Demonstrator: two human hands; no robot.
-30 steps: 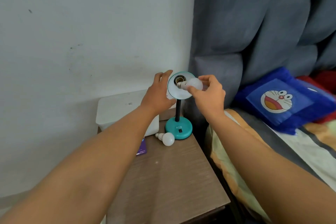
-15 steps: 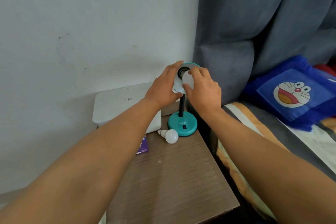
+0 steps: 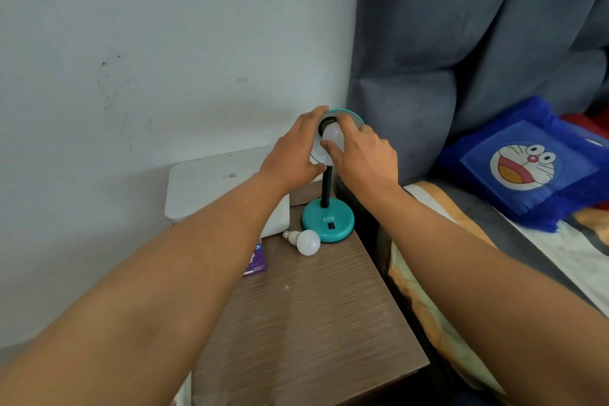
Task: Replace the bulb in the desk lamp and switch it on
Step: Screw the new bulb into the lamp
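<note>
A teal desk lamp (image 3: 328, 221) stands at the back right of the wooden bedside table (image 3: 306, 316), its round shade (image 3: 349, 114) tilted toward me. My left hand (image 3: 293, 155) grips the shade's left rim. My right hand (image 3: 361, 155) holds a white bulb (image 3: 332, 135) by thumb and fingers, with the bulb's base set in the shade's socket. A second white bulb (image 3: 304, 241) lies on the table beside the lamp base. A black switch (image 3: 331, 225) sits on the front of the base.
A white box (image 3: 214, 184) stands behind my left forearm against the wall. A purple card (image 3: 255, 260) lies on the table. To the right are a bed, a grey padded headboard (image 3: 461, 43) and a blue cartoon pillow (image 3: 524, 165).
My right hand has brought the bulb from beside the shade into the socket. My left hand stays on the shade. The view has shifted slightly.
</note>
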